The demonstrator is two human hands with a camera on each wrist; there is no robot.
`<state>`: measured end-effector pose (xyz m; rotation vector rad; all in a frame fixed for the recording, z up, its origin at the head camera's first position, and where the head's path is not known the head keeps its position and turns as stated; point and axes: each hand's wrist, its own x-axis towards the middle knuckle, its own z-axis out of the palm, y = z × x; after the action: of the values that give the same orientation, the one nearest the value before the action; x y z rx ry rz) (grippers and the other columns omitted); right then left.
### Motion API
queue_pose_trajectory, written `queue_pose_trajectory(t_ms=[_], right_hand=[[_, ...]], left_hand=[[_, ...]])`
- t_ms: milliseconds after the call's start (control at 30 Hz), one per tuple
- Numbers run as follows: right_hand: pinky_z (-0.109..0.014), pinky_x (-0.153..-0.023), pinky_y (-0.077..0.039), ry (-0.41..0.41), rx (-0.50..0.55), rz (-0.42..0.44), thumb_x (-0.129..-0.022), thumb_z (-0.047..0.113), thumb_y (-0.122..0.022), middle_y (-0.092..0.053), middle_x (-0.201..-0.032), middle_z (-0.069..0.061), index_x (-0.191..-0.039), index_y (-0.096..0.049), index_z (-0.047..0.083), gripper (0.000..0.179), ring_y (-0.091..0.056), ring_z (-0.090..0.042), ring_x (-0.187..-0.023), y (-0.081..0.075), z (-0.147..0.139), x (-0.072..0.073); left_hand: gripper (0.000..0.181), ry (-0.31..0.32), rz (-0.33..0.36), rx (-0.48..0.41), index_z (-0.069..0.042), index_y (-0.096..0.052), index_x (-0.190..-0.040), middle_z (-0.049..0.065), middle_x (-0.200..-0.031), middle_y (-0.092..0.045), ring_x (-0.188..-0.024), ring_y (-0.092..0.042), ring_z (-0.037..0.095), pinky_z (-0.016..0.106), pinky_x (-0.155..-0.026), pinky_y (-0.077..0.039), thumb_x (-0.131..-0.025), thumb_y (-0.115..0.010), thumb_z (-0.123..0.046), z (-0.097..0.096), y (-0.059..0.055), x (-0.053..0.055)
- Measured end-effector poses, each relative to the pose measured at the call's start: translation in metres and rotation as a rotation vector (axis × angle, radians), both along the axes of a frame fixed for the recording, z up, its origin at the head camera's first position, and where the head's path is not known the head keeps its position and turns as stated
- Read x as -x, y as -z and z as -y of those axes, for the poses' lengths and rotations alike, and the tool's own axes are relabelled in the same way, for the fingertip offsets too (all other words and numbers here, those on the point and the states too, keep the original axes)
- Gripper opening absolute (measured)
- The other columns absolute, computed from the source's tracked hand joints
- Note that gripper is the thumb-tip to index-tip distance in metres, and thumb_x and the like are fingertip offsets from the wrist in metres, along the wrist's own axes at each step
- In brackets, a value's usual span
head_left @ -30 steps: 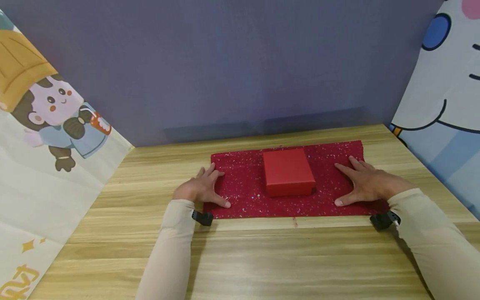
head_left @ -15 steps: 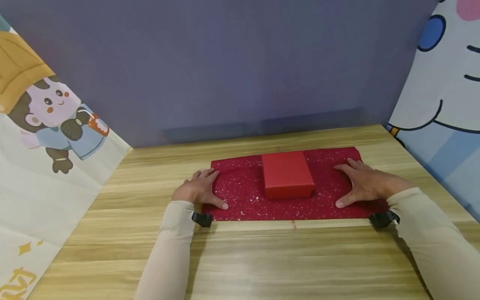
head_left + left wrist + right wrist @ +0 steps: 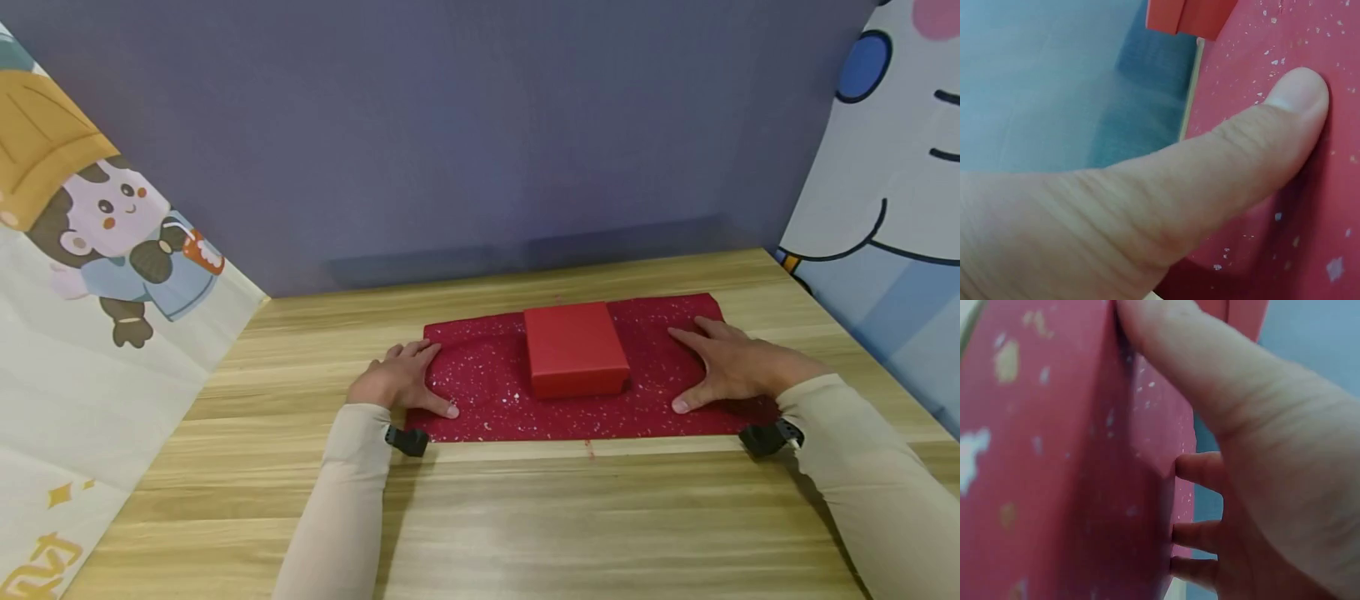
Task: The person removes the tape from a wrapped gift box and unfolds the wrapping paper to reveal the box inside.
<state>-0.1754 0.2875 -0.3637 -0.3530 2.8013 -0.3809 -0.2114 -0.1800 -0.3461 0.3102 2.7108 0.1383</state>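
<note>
A lidded red box [image 3: 576, 346] sits about the middle of a red sheet of paper [image 3: 487, 412] flecked with pale specks. At the sheet's left end, my left hand [image 3: 396, 385] lies with fingers spread and its thumb [image 3: 1241, 147] resting on the paper. My right hand [image 3: 738, 367] is spread over the opposite end, thumb toward the near edge. In the right wrist view its fingertips [image 3: 1197, 534] touch the sheet, which bends up a little beneath the hand. Both hands are apart from the box.
The sheet lies on a wood-grain table [image 3: 525, 517]. Behind it stands a grey-blue partition [image 3: 480, 133]. Cartoon-printed panels flank the table, a left panel [image 3: 67, 400] and a right panel [image 3: 870, 167]. A small reddish mark [image 3: 589, 448] shows just below the sheet's near edge.
The sheet's far edge has come slightly nearer to me, leaving more table behind it. My left fingers have drawn back a little. The right hand has barely moved; the box stays near the middle.
</note>
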Motion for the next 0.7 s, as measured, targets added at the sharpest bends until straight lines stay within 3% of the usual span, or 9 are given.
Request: queue_pose_trajectory(t_ms=[133, 233, 367, 500, 700], right_hand=[[-0.076, -0.1, -0.029, -0.01, 0.052, -0.03, -0.078, 0.067, -0.073, -0.023, -0.148, -0.042, -0.149, -0.036, -0.008, 0.11, -0.023, -0.063, -0.132, 0.0, -0.001, 0.002], [-0.077, -0.1, -0.027, -0.001, 0.068, -0.078, -0.088, 0.066, -0.062, -0.029, -0.146, -0.042, -0.145, -0.042, -0.009, 0.097, -0.027, -0.061, -0.133, -0.003, 0.001, 0.003], [-0.084, -0.096, -0.021, 0.043, 0.041, -0.12, -0.092, 0.063, -0.058, -0.035, -0.145, -0.039, -0.142, -0.047, -0.008, 0.088, -0.027, -0.058, -0.134, -0.012, 0.008, 0.002], [-0.085, -0.096, -0.014, 0.081, 0.024, -0.148, -0.094, 0.053, -0.062, -0.04, -0.142, -0.037, -0.139, -0.049, -0.007, 0.077, -0.028, -0.056, -0.135, -0.025, 0.02, -0.001], [-0.081, -0.1, -0.015, 0.077, 0.025, -0.177, -0.094, 0.048, -0.063, -0.048, -0.138, -0.034, -0.138, -0.051, -0.007, 0.071, -0.038, -0.054, -0.132, -0.035, 0.034, -0.004]], left_hand=[[0.112, 0.017, -0.008, -0.032, -0.019, -0.025, -0.161, 0.009, -0.164, -0.02, -0.148, -0.016, 0.043, 0.065, -0.11, -0.028, -0.074, -0.076, -0.067, 0.0, 0.0, 0.002], [0.094, 0.042, -0.067, -0.089, -0.014, -0.036, -0.156, 0.013, -0.159, -0.032, -0.145, -0.026, 0.041, 0.061, -0.11, -0.033, -0.083, -0.069, -0.063, 0.0, -0.001, 0.005], [0.068, 0.066, -0.199, -0.149, -0.012, -0.053, -0.145, 0.016, -0.149, -0.047, -0.14, -0.038, 0.036, 0.064, -0.113, -0.023, -0.094, -0.061, -0.056, -0.003, -0.002, 0.01], [0.055, 0.042, -0.296, -0.174, -0.013, -0.061, -0.138, 0.015, -0.147, -0.05, -0.141, -0.037, 0.035, 0.071, -0.113, -0.01, -0.096, -0.06, -0.05, -0.004, -0.005, 0.011], [0.046, 0.059, -0.441, -0.181, -0.011, -0.065, -0.131, 0.014, -0.139, -0.056, -0.135, -0.044, 0.034, 0.068, -0.113, -0.015, -0.097, -0.061, -0.043, -0.01, -0.013, 0.01]])
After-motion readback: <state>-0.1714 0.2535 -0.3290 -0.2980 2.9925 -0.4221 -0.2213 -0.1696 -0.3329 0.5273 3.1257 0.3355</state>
